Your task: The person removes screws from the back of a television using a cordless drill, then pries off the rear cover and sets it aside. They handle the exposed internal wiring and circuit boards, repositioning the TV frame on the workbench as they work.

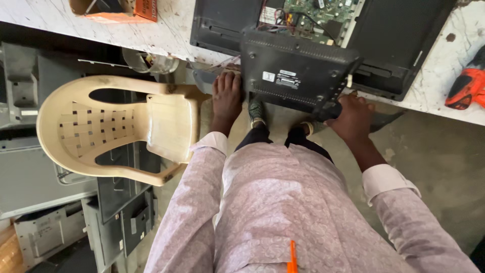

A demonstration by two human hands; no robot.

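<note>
Both hands' fingers grip black back cover (295, 71) over white marble worktop (434, 81); concrete floor.

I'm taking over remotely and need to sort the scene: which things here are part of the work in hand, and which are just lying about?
In hand:
black plastic back cover, gripped by left hand and right hand
opened television with green circuit board

Lying about:
beige plastic chair
orange power tool
cardboard box
grey panels

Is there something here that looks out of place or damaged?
Yes. The black back cover is off the television, so its green circuit board lies exposed. Both hands, left hand and right hand, hold the cover tilted over the table edge.
</note>
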